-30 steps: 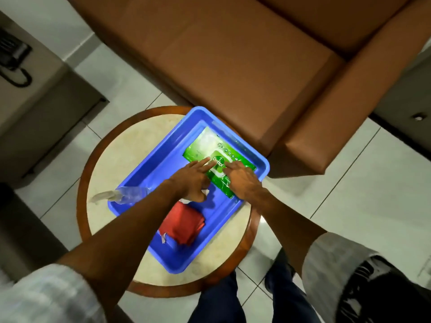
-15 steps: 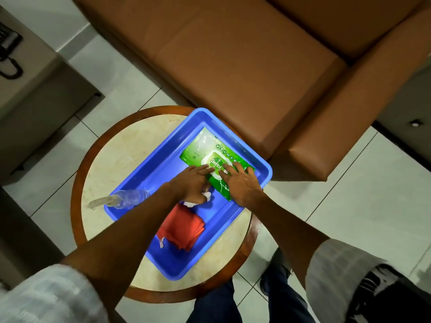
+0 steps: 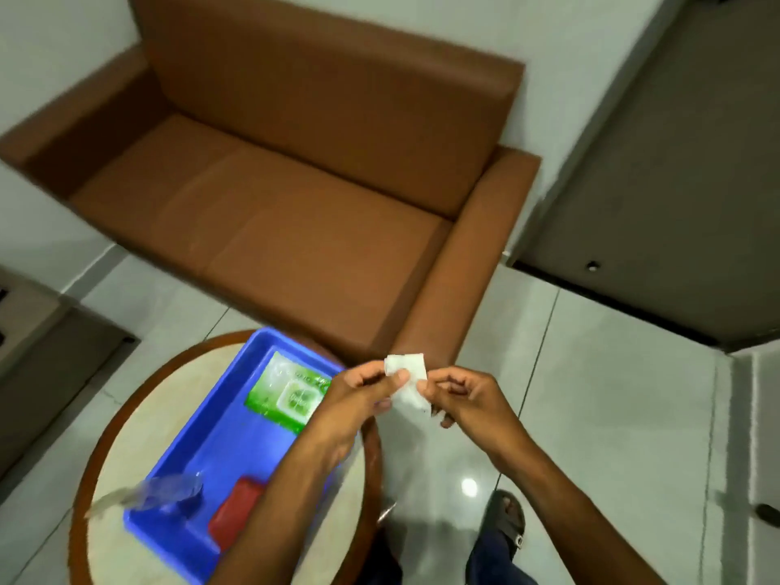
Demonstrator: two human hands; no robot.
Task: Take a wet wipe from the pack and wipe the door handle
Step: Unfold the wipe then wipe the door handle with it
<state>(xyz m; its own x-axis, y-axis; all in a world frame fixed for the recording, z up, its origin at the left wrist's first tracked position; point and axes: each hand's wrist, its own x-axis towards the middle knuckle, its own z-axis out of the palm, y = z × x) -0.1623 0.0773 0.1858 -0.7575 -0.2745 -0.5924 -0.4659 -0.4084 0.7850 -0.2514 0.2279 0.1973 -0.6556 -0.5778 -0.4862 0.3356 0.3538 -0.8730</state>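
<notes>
Both hands up off table: left hand (image 3: 363,394) and right hand (image 3: 468,401) fingers pinch white wet wipe (image 3: 407,382); pack (image 3: 291,392) in blue tray (image 3: 219,449).

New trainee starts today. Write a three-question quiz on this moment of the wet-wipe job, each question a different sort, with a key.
1. True or false: the wet wipe is held between the left hand and the right hand.
2. Multiple choice: the green wipe pack lies A) on the sofa, B) in the blue tray, C) on the floor.
3. Fill in: the red cloth lies in the blue ____.

Key: 1 true; 2 B; 3 tray.
</notes>
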